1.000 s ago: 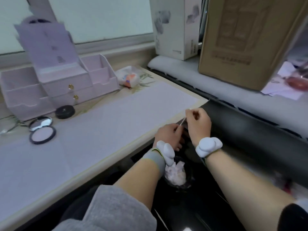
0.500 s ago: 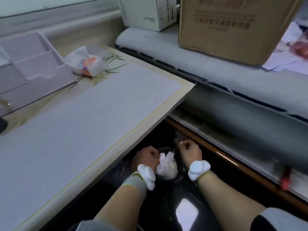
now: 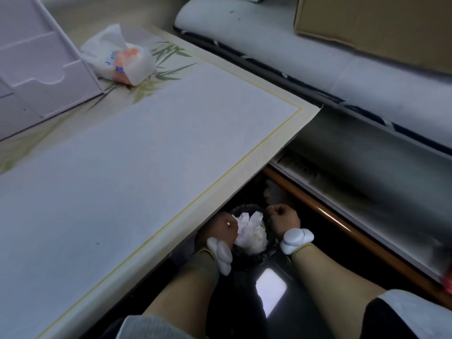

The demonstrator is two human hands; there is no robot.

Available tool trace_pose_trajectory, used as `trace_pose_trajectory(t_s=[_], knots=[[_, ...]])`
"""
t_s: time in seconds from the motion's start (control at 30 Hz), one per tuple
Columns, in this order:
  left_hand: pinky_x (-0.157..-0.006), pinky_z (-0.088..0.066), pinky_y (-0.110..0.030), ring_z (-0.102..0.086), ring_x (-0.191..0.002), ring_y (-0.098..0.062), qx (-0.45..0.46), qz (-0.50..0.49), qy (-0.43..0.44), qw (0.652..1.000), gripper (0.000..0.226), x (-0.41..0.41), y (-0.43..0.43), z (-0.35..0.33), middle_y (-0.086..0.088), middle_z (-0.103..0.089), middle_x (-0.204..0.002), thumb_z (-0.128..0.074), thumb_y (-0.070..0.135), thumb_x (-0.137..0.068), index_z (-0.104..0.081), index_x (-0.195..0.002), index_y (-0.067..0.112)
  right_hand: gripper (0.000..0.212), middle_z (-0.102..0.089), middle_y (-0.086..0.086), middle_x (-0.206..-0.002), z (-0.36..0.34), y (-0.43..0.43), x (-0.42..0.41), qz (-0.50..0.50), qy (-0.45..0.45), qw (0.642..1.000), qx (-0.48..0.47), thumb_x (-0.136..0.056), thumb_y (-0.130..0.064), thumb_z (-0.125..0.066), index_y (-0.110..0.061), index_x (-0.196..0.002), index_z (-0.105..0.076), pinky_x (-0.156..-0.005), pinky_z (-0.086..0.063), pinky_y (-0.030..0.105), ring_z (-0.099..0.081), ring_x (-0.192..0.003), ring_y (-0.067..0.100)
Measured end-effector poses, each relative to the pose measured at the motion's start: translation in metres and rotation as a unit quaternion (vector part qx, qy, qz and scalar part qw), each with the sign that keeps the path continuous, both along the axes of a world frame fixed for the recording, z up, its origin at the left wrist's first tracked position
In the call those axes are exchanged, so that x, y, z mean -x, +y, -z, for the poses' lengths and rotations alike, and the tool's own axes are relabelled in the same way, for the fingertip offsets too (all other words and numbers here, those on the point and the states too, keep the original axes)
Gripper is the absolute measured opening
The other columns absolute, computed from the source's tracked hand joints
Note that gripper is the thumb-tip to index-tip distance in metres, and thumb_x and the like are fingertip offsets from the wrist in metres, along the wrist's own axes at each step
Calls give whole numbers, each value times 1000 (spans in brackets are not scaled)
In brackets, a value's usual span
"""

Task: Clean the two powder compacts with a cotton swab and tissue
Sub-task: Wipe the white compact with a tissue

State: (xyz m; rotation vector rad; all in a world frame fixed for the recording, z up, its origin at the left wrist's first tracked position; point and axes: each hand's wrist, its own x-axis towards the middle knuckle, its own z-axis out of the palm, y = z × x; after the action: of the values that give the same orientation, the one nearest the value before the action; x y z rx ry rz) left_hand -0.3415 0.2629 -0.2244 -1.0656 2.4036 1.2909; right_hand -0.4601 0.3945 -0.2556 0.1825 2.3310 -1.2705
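Below the near right edge of the table [image 3: 151,172], both hands hang over a small dark bin [image 3: 254,253] on the floor. The left hand [image 3: 221,228] is partly tucked under the table edge, curled into a loose fist just left of the bin's mouth; a tiny bright speck shows at its knuckles, too small to identify. The right hand [image 3: 283,220] is also curled shut, knuckles up, just right of the bin's mouth. Whether either fist grips anything cannot be told. Each wrist carries a white padded band [image 3: 297,238].

Crumpled white tissue [image 3: 250,231] fills the bin between the two hands, heaped up to its rim. No cotton swab can be made out, and the two compacts lie outside this view.

On the table, a pale mat with a thin yellow border covers most of the surface. At the far left stands a lilac plastic organiser [image 3: 36,62], cut off by the frame. Just right of it, touching its corner, lies a soft pack of tissues [image 3: 119,62] in clear wrap with orange and blue print, resting on a bamboo-leaf pattern. To the far right, a cardboard box [image 3: 374,25] sits on a grey padded ledge. A bright rectangular reflection [image 3: 270,292] shows on the dark surface nearer than the bin.
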Motion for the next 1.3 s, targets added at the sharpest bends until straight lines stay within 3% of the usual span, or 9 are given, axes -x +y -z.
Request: trace_pose_trajectory(t_s=[0.07, 0.13, 0.23, 0.37, 0.53, 0.73, 1.0, 1.13, 1.3], knots=[[-82, -59, -40, -72, -82, -28, 7, 4, -4, 1000, 20, -2, 0, -3, 0, -75, -87, -42, 41, -73, -61, -73, 48, 18, -70, 9, -78, -4, 2, -4, -15, 9, 1000, -9, -90, -16, -57, -9, -84, -72, -40, -45, 15, -60, -57, 16], [-83, -58, -36, -71, -87, -27, 25, 6, -8, 1000, 18, -3, 4, -12, 0, -75, -91, -46, 38, -79, -63, -73, 36, 17, -72, 5, -77, -8, 6, -9, -40, 10, 999, -7, -89, -21, -59, -14, -81, -71, -60, -58, 28, -66, -65, 21], [-82, -55, -31, -68, -95, -26, 90, 47, -14, 995, 21, -7, 14, -29, 0, -74, -101, -49, 32, -91, -60, -74, 30, 20, -74, 3, -82, -28, 11, -19, -101, 41, 994, -21, -90, -30, -58, -17, -82, -70, -78, -57, 37, -69, -82, 26], [-84, -56, -36, -66, -98, -32, 164, 99, -11, 981, 20, -3, 28, -64, -4, -70, -107, -47, 36, -89, -65, -93, 28, 27, -71, 2, -82, -58, 15, -25, -168, 97, 979, -56, -91, -38, -58, -15, -79, -67, -73, -52, 31, -67, -81, 24], [-77, -53, -33, -63, -92, -28, 212, 135, 11, 968, 17, -14, 42, -108, -1, -68, -106, -47, 27, -91, -63, -98, 29, 31, -68, -1, -79, -101, 27, -40, -225, 163, 953, -125, -87, -50, -54, -21, -80, -64, -67, -53, 33, -64, -76, 23], [-82, -54, -35, -66, -100, -33, 264, 185, 70, 944, 24, -21, 49, -183, -8, -71, -107, -49, 25, -94, -71, -102, 19, 39, -63, 0, -71, -176, 34, -56, -142, 295, 938, -110, -92, -48, -49, -16, -73, -60, -63, -47, 33, -58, -71, 26], [-76, -62, -39, -73, -77, -26, 176, 50, 189, 965, 14, -29, -13, -279, 0, -75, -85, -53, 26, -82, -67, -83, 24, 38, -63, -1, -75, -249, -19, -65, -143, 389, 906, -83, -94, -51, -44, -19, -78, -56, -60, -39, 30, -57, -71, 26], [-76, -62, -41, -72, -80, -26, 233, 12, 173, 957, 22, -48, -68, -292, -1, -74, -85, -51, 26, -82, -71, -87, 22, 32, -63, -5, -77, -267, -72, -70, -187, 412, 889, -65, -95, -49, -45, -22, -82, -57, -61, -39, 30, -57, -75, 23], [-83, -55, -33, -65, -91, -27, 332, -45, 128, 934, 19, -54, -134, -296, 0, -72, -99, -53, 22, -86, -71, -91, 24, 21, -59, -7, -91, -260, -139, -72, -280, 482, 828, -58, -95, -44, -48, -25, -89, -55, -65, -39, 31, -51, -91, 18]])
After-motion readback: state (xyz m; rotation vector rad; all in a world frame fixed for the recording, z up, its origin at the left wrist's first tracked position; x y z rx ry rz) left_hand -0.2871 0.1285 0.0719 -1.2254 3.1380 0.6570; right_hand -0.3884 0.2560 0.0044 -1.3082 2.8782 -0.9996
